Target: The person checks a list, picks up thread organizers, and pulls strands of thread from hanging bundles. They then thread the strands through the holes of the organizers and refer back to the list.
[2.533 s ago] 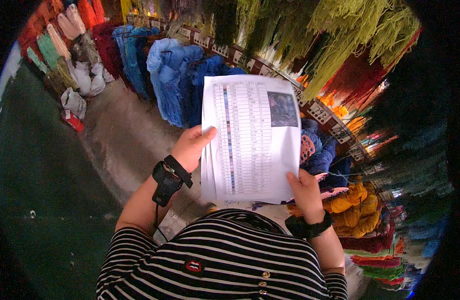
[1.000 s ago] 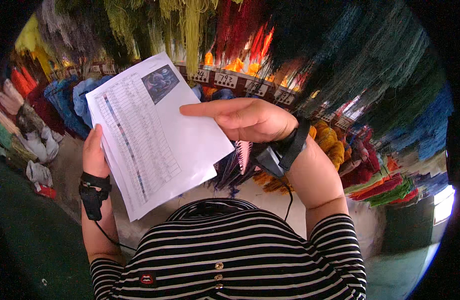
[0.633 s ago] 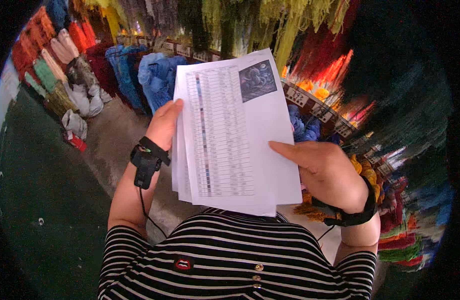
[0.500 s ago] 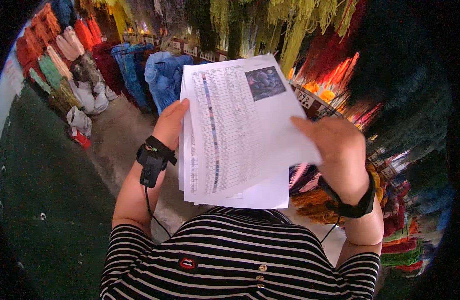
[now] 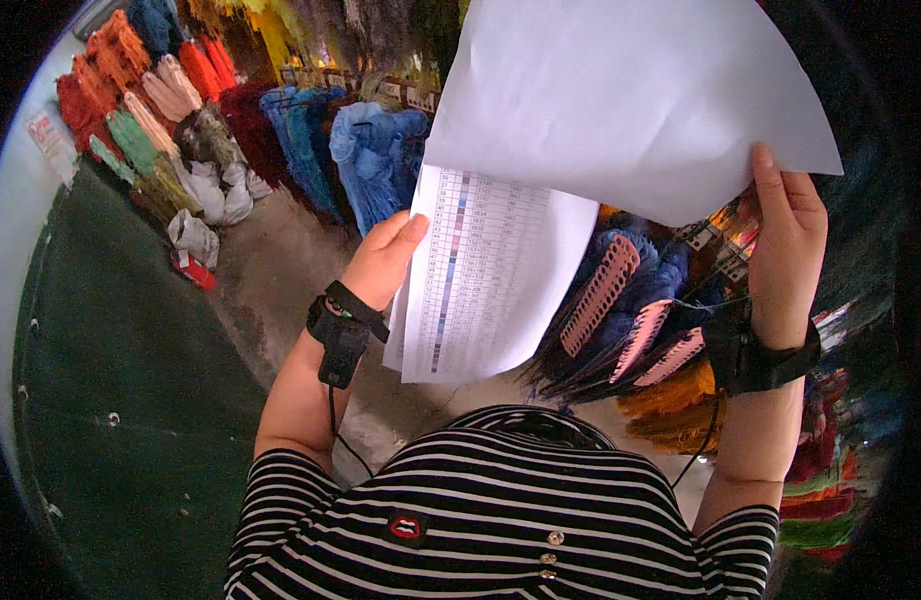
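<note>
My left hand (image 5: pixel 383 265) is closed on the left edge of a small stack of printed sheets (image 5: pixel 520 260), its thumb on top. A table with a narrow column of coloured squares covers the sheet now facing up. My right hand (image 5: pixel 786 235) pinches the lower right corner of the top sheet (image 5: pixel 630 95), which is lifted and folded back so that its blank underside shows. That raised page hides the upper part of the sheet below. Black straps with small devices and cables circle both wrists.
Blue yarn hanks (image 5: pixel 375 160) hang beyond my left hand. Red, orange and green hanks (image 5: pixel 130 130) and white bags (image 5: pixel 215 190) stand at the far left. Pink perforated cards (image 5: pixel 600 295) with dark blue thread lie right of the papers. A dark green surface (image 5: pixel 120 420) extends at left.
My right hand has swung the top sheet up and away, uncovering another printed table beneath. My left hand keeps its grip on the stack. The view has shifted slightly.
</note>
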The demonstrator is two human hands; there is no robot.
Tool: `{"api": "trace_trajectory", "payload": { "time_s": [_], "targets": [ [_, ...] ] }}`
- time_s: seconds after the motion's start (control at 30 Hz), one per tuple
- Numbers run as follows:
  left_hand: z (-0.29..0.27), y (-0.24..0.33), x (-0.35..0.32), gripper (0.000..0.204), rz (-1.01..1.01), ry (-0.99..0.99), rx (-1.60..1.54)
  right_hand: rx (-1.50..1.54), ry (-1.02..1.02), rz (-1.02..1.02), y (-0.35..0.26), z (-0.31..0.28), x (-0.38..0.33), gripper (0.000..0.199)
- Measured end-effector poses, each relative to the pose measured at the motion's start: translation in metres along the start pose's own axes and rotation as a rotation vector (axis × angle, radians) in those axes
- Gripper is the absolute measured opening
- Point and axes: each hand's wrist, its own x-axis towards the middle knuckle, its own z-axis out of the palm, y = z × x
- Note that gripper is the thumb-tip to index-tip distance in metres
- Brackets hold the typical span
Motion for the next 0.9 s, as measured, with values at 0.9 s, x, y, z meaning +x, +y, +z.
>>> {"api": "trace_trajectory", "payload": {
  "time_s": [0.9],
  "targets": [
    [0.01,-0.002,0.005,0.035,0.002,-0.015,-0.162,0.046,0.067,0.007,-0.003,0.006,0.002,0.025]
  ]
}}
